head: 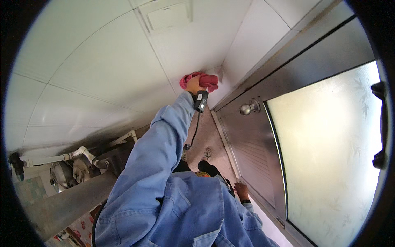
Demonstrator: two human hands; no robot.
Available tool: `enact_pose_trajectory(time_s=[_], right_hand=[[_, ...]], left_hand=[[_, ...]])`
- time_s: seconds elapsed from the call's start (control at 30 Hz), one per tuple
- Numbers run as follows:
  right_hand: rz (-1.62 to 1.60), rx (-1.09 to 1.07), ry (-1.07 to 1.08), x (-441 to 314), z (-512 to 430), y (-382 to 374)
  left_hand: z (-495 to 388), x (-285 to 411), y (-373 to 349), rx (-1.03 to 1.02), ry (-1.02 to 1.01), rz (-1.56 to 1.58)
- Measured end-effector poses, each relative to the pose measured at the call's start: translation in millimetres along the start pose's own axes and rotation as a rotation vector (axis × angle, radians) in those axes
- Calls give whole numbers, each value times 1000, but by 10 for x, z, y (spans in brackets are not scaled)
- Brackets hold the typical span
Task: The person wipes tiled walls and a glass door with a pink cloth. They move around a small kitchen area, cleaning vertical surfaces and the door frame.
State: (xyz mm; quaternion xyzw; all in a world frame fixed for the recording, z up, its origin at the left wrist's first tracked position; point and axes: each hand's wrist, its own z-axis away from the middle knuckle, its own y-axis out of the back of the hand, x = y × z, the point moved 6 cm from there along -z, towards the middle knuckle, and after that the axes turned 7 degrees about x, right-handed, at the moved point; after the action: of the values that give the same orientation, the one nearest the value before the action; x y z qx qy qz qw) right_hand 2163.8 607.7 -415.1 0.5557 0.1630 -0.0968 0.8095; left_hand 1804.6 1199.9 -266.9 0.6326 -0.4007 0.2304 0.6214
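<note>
My left hand (193, 85) reaches far forward and presses a bunched red cloth (208, 81) against the white tiled wall (123, 61), close to the corner. A black device (201, 100) with a dangling cable is strapped to that wrist. Low at my right side is my right hand (241, 190), its fingers curled, near the lower edge of a metal-framed door (247, 139). Whether those fingers hold anything is too small to make out.
A round metal doorknob (249, 107) sticks out beside a frosted glass pane (324, 132). At left, white pipes (81, 151) run along the wall above lidded metal pots (61, 176). My feet stand on a reddish floor (205, 132). A switch plate (168, 17) is on the wall.
</note>
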Motion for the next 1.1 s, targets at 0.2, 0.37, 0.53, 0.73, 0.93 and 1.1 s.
enact_pose_trajectory(time_s=[0.2, 0.37, 0.53, 0.73, 0.93, 1.1], right_hand=[[-749, 50, -494, 59, 184, 81], [-277, 132, -26, -99, -194, 497], [-599, -102, -391, -55, -577, 614], [-667, -320, -526, -86, -1169, 467], [-710, -355, -442, -572, -1555, 578], [-538, -423, -422, -1022, -1661, 664]], left_hand=[[-279, 128, -383, 55, -85, 78], [-6, -416, -43, 164, 32, 156], [977, -1025, 994, 284, 225, -121], [2589, -1626, 2640, 592, 442, -309], [3630, -2386, 3975, 714, 575, -221], [4148, -2552, 4559, 710, 665, -573]])
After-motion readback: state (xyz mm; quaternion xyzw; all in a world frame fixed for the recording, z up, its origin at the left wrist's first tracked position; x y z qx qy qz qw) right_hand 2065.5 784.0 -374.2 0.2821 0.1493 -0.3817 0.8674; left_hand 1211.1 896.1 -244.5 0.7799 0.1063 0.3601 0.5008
